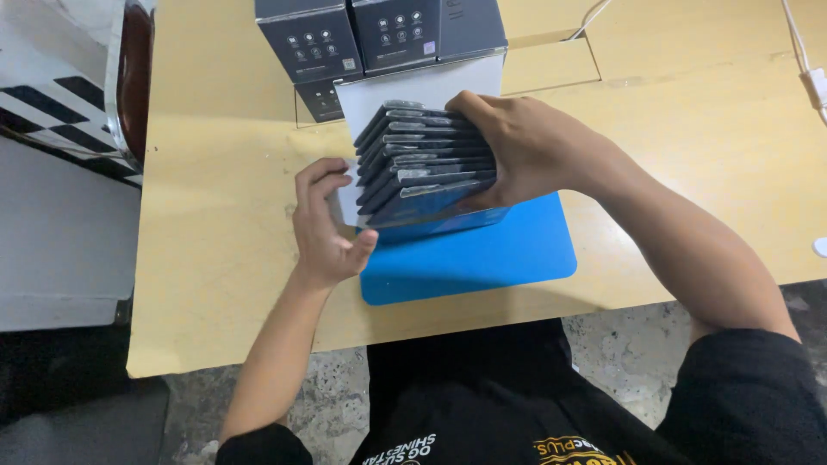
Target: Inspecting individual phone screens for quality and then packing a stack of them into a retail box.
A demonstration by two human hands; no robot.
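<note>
**Stack of dark flat packets gripped over the blue mat**

Dark grey flat plastic-wrapped packets (424, 159), fanned like a deck and stacked on edge, sit in my right hand (525, 146) just above the far edge of the blue rubber mat with rounded corners (482, 258). My right fingers wrap over the top of the stack and my thumb presses beneath it, so that hand is clamped firmly on the bundle. I count roughly 8 packets, though the overlapping edges make an exact count hard.

My left hand (323, 228) is at the near left corner of the stack, fingers curled loosely and a little apart, fingertips (332, 176) just beside the packets' ends; I cannot tell whether they touch.

Behind the stack stands a white upright card panel (431, 86), and past it 2 dark grey printed cardboard boxes (379, 34) rest side by side on the pale yellow wooden tabletop (224, 258). A white cable (805, 60) runs along the far right of the table.
</note>
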